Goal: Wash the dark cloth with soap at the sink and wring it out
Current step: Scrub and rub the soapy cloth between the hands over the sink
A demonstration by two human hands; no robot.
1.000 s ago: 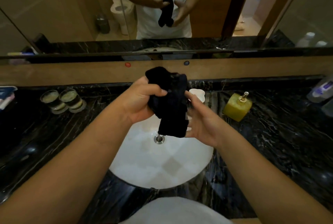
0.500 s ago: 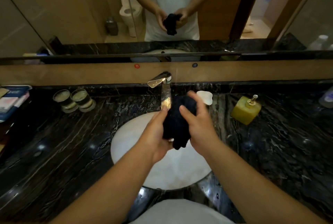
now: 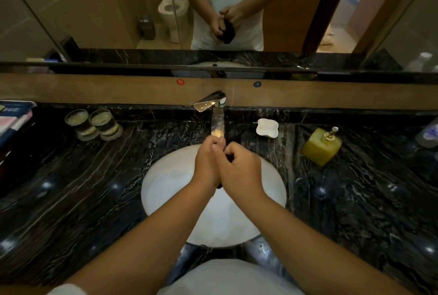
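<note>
My left hand (image 3: 206,164) and my right hand (image 3: 241,171) are pressed together over the white sink basin (image 3: 170,190), just below the faucet spout (image 3: 218,124). Both are closed around the dark cloth (image 3: 229,157), which is almost fully hidden; only a dark sliver shows between the fingers and another bit below the palms. In the mirror the cloth's reflection (image 3: 228,32) shows bunched in both hands. A yellow soap dispenser (image 3: 321,146) stands on the counter to the right.
The faucet handle (image 3: 208,102) sits at the back. A white soap dish (image 3: 267,128) lies right of the faucet. Two glasses (image 3: 93,124) stand at left on the black marble counter (image 3: 71,188). A bottle (image 3: 429,134) is at the far right edge.
My hands have lowered the cloth from chest height down over the basin and closed tightly around it, so it went from hanging loose to almost fully covered.
</note>
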